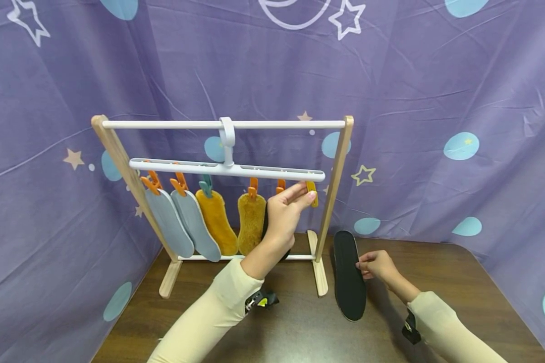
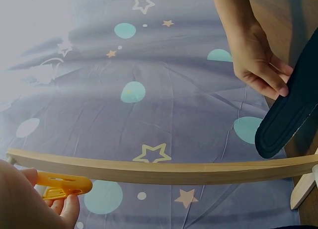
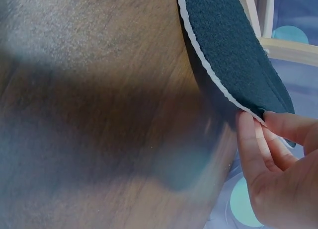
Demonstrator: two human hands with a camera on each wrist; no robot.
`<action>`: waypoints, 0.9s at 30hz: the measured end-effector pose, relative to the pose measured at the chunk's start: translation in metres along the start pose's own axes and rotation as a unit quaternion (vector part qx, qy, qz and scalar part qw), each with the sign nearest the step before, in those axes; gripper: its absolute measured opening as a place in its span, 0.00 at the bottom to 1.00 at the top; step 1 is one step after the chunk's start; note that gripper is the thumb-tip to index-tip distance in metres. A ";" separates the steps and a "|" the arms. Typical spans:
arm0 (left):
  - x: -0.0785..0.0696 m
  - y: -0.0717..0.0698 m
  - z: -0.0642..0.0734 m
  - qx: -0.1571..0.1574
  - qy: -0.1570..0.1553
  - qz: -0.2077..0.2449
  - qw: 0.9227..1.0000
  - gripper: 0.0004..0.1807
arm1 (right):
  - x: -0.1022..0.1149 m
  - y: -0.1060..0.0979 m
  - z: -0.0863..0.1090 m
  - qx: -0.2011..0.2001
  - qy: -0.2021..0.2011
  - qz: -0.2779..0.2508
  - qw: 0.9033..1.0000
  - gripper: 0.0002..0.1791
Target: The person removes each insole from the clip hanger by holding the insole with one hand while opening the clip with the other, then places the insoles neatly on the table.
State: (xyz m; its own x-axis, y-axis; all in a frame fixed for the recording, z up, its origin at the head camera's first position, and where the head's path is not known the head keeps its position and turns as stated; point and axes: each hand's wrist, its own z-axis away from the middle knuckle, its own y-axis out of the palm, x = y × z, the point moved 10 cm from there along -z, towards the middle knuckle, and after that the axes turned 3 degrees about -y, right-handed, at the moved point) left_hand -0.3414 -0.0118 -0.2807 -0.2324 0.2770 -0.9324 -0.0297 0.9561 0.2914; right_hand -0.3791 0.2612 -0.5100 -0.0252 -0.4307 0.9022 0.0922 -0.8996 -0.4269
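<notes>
Nearest, in front of the rack [image 1: 338, 169], come two cream sleeves [image 1: 200, 322], each with a black wrist device [image 1: 411, 327] at the cuff. The device on the left wrist carries a yellow-green patch [image 1: 263, 302], and any lettering on it is too small to read. Beneath lies a brown wood-grain table [image 1: 472, 282].

To the right of the rack, the right hand [image 1: 376, 264] pinches the long edge of a black insole [image 1: 347, 272] between thumb and fingers. The insole stands near the rack's right foot [image 1: 319, 280]; its fuzzy face and pale rim show in the right wrist view. Whether its lower end touches the table, I cannot tell.

At the rack's right part, the left hand [image 1: 283, 214] pinches a yellow clip [image 1: 312, 194] just under the end of a white hanger [image 1: 259, 172]. From the rack's left side inward hang two grey-blue insoles [image 1: 170, 224] on orange clips [image 1: 179, 184], a mustard insole [image 1: 217, 222] on a teal clip [image 1: 206, 186] and a second mustard one on orange. A dark piece beside that is mostly hidden by the left hand.

The hanger's hook [image 1: 227, 133] sits over the rack's top bar [image 1: 281, 124]. Behind the rack falls a purple curtain [image 1: 436, 75] printed with stars and blue ovals.
</notes>
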 end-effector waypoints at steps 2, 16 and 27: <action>0.001 0.000 -0.001 -0.001 -0.001 0.000 1.000 0.19 | -0.001 0.001 0.000 -0.001 0.002 0.004 1.000 0.10; 0.000 -0.001 0.001 -0.005 -0.001 -0.001 1.000 0.19 | -0.003 0.002 0.001 -0.014 0.015 0.020 1.000 0.08; 0.003 -0.001 0.000 -0.005 -0.005 0.001 1.000 0.19 | -0.005 0.004 0.002 -0.019 0.018 0.044 0.999 0.07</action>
State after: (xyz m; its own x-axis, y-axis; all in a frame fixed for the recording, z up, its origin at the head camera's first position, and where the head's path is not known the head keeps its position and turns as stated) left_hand -0.3425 -0.0124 -0.2837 -0.2217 0.2793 -0.9343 -0.0388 0.9548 0.2947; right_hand -0.3766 0.2605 -0.5162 -0.0538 -0.5102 0.8583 0.0583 -0.8597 -0.5074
